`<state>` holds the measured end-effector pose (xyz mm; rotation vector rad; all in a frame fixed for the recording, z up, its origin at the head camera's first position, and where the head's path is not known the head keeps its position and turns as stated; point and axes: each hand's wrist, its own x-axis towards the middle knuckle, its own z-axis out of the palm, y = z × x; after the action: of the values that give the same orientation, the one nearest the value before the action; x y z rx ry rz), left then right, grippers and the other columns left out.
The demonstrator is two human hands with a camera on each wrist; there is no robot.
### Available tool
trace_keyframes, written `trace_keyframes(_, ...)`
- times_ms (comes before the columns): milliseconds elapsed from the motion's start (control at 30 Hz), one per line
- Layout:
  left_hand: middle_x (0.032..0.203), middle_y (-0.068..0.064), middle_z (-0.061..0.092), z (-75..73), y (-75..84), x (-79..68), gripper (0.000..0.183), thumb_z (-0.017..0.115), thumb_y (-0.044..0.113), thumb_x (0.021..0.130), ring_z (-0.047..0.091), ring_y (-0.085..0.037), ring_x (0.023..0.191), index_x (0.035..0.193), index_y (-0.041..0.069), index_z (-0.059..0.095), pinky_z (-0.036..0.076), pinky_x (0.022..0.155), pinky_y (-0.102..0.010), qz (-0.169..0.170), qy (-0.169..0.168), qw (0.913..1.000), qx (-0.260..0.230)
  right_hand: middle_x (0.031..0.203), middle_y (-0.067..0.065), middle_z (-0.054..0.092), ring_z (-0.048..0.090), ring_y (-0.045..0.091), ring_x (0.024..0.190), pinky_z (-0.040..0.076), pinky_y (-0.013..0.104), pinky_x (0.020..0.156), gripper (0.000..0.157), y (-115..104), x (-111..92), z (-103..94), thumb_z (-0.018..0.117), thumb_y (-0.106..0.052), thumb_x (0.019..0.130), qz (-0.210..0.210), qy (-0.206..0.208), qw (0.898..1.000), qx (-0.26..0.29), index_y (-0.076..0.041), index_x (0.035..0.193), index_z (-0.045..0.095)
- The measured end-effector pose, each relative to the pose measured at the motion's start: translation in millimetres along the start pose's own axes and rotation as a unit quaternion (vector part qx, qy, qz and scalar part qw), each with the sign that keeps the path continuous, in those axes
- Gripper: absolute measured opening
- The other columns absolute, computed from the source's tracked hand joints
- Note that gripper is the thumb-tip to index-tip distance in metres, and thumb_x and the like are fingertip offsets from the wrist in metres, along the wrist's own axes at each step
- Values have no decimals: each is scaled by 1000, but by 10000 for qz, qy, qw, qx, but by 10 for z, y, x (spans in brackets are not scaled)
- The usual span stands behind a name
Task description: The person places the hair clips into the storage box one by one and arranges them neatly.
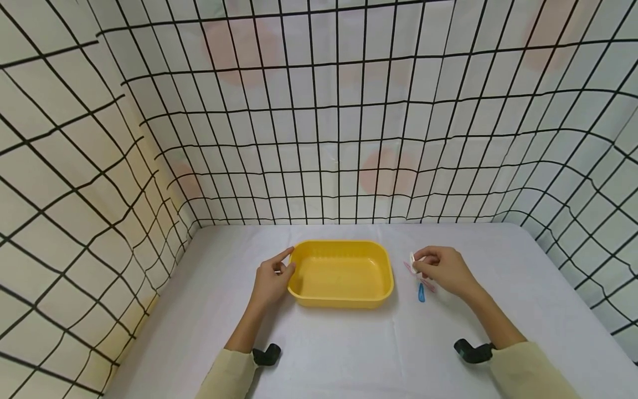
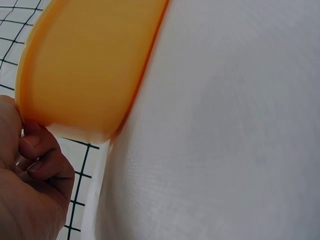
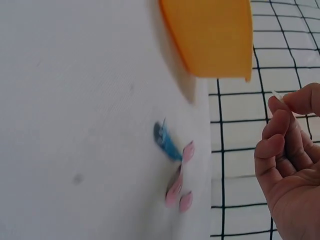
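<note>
A shallow yellow plastic tray (image 1: 341, 303) sits on the white table in the head view. My left hand (image 1: 269, 283) pinches its left rim, thumb on the near side and the other fingers curled by the wall. To the right of the tray, my right hand (image 1: 444, 269) holds a small white hair clip (image 1: 412, 260) between thumb and fingertips, above the cloth. In the right wrist view only a pale tip of it shows. Below that hand lie a blue snap hair clip (image 3: 167, 142) and several pink hair clips (image 3: 175, 190), close together on the cloth.
White cloth covers the table (image 1: 344, 354). A black wire grid (image 1: 339, 138) with pale sheeting behind it rises at the back and both sides. Black wrist devices (image 1: 267, 354) are worn near both sleeves.
</note>
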<state>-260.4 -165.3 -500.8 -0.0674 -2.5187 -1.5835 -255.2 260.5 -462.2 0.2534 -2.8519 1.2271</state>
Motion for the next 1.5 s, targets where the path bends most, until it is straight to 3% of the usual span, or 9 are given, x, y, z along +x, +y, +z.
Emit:
trace_keyframes(200,67,-2,53,-9,1,-6,43,69,19,96,47,-13,56,139,24,67,40,49,-19,-49,-4,10000,-29,86,18,74,64,25,73,57,28,66,24,-212,114,103,70,-23,98,-29,-303,9981,528,-4,112,69)
trace_keyframes(400,67,-1,53,-1,4,4,44,69,19,96,48,-13,57,140,23,66,41,50,-20,-88,17,10000,-33,85,17,74,65,39,79,57,31,67,24,-391,215,236,70,-22,97,-43,-528,9945,900,-4,112,69)
trace_keyframes(633,67,-2,53,24,-24,8,44,70,19,96,48,-13,56,139,24,67,42,50,-20,-48,49,9999,-101,80,12,74,63,24,71,56,27,66,23,-563,317,450,72,-20,95,-294,-682,9912,1095,-3,111,70)
trace_keyframes(833,67,-2,54,25,-31,11,43,70,20,95,49,-13,56,138,25,67,42,49,-20,-96,99,9999,-83,78,14,74,65,23,70,55,26,65,21,-696,420,702,73,-19,94,-296,-821,9878,1292,-3,109,71)
trace_keyframes(1100,67,-1,54,25,-31,2,44,69,20,95,48,-13,56,139,25,67,42,50,-20,-129,97,9999,-47,85,15,77,68,35,74,54,28,64,24,-872,493,939,72,-18,95,-100,-980,9858,1360,-1,112,70)
trace_keyframes(1367,66,-1,54,26,-7,-14,43,70,20,95,47,-13,56,137,25,68,41,49,-20,-110,127,9998,-78,78,7,76,64,19,63,52,25,60,16,-1004,577,1164,71,-14,95,100,-1095,9840,1405,-3,106,71)
trace_keyframes(1500,66,-1,54,30,-10,-2,43,70,20,95,45,-13,54,137,26,68,40,49,-20,-103,154,9998,-32,76,5,75,64,19,62,53,28,61,13,-1120,592,1264,71,-15,94,203,-1256,9828,1338,-4,101,71)
